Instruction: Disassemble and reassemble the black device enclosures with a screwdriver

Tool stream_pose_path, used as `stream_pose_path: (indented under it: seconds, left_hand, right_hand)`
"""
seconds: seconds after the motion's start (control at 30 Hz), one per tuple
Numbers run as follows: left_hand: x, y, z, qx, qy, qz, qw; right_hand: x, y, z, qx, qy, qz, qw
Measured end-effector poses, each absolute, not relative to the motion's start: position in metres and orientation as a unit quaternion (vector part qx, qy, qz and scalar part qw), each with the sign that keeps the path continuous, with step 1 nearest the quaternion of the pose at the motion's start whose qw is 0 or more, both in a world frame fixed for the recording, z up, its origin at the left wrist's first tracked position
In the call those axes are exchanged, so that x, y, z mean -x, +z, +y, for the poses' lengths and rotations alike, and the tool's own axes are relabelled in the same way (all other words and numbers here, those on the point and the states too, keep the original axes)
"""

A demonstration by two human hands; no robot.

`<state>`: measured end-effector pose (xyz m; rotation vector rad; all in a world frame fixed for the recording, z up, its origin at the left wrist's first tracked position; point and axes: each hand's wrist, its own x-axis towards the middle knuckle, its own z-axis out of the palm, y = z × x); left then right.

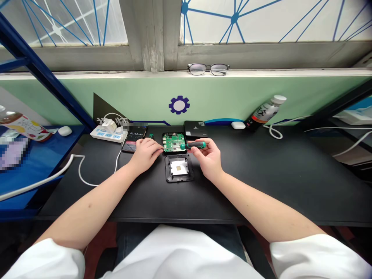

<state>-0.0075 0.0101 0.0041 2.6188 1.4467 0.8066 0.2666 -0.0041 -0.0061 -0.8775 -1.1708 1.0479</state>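
Note:
A small open device with a green circuit board [173, 142] lies on the black desk [261, 182]. My right hand [207, 157] is closed round a green-and-black screwdriver [194, 145], whose tip points left onto the board. My left hand [146, 153] rests at the board's left edge, fingers curled and pinched against it. Just in front of the board lies a detached black cover [178, 168] with a white pad in its middle.
A phone [134, 140] showing a timer and a white power strip [108, 131] sit to the left. A black box [195, 129], a white earbud case [238, 125] and a lying bottle [266, 111] are behind. Glasses [208, 69] rest on the sill. White cables cross both sides.

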Motion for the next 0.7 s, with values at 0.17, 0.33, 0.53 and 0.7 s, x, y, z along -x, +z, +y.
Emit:
stream_pose_path:
  seconds: [0.17,0.33,0.53,0.7]
  left_hand:
    - [0.005,0.002,0.009,-0.861,0.264,0.433,0.034]
    - [-0.009,0.005,0.0,-0.864,0.243,0.44,0.035]
    - [-0.017,0.007,-0.008,-0.87,0.236,0.423,0.098]
    - [-0.02,0.003,-0.006,-0.886,0.226,0.378,0.142]
  right_hand:
    - [-0.271,-0.009,0.0,0.353,0.456,-0.547,0.607]
    - [-0.268,-0.007,0.001,0.282,0.407,-0.602,0.626]
    - [-0.261,0.015,0.004,0.184,0.335,-0.713,0.588]
    - [-0.259,0.038,0.012,0.197,0.287,-0.793,0.501]
